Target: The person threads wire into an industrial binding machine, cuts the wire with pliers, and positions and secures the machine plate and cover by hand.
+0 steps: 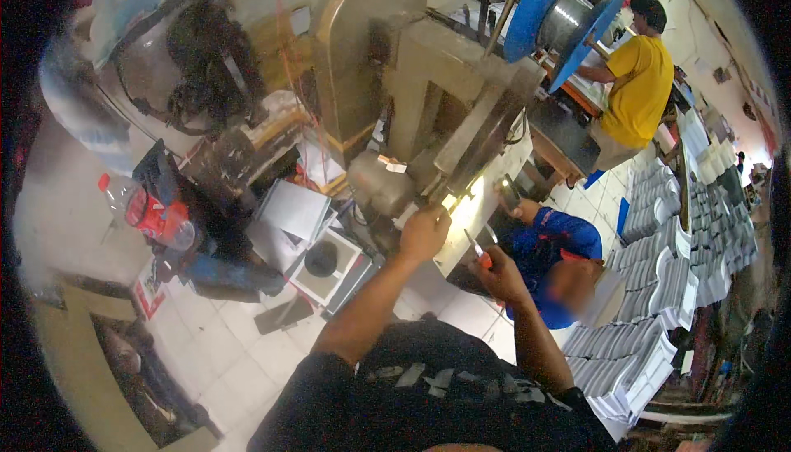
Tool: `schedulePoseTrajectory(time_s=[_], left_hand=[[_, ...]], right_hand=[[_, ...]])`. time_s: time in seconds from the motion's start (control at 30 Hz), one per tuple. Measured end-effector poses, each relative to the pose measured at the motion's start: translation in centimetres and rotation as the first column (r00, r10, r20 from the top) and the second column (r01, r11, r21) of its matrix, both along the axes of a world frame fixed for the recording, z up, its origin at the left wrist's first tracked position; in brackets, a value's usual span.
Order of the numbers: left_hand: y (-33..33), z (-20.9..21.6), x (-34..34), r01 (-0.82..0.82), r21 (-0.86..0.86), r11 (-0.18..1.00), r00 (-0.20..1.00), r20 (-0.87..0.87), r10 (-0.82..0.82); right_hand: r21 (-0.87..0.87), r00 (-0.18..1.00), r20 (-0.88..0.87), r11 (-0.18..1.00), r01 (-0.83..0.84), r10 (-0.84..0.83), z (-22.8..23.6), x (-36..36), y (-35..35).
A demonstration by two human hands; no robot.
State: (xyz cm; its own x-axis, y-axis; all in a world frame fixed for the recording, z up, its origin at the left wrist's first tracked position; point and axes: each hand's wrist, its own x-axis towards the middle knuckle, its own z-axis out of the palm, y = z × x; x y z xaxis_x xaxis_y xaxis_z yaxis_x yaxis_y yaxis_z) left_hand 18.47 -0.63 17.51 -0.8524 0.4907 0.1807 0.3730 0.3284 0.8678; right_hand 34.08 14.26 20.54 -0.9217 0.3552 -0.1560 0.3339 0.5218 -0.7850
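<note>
My left hand [423,234] reaches to the lit part of a grey machine [474,135]. Its fingers are closed at the machine's edge, and what they grip, if anything, is too small to make out. In my right hand [504,279] is a screwdriver [485,259] with a red-orange handle, its thin metal shaft angled up and left toward the lit spot. The tip appears apart from the machine. Bright light falls on a pale plate [466,220] between my hands. A dark handheld device [508,194] is held beside it by a person in a blue shirt [568,234].
Another person in a yellow shirt [641,81] works behind a blue wire spool [540,7]. Stacks of printed sheets [630,361] line the right. At left are a red-labelled bottle [148,215] and a white-framed box [326,264] on the tiled floor [227,353].
</note>
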Motion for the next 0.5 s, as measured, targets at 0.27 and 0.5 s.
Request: schedulePoseTrajectory(time_s=[0.27, 0.5], left_hand=[[-1.4, -1.1, -1.1, 0.153, 0.168, 0.974, 0.986, -0.086, -0.14], [-2.3, -1.9, -1.1, 0.183, 0.154, 0.971, 0.959, -0.245, -0.142]], right_hand=[[0.109, 0.988, -0.096, 0.988, -0.11, 0.121, 2.4, -2.6, -0.4], [0.16, 0.986, -0.045, 0.976, -0.149, 0.158, 2.2, -3.3, -0.3]])
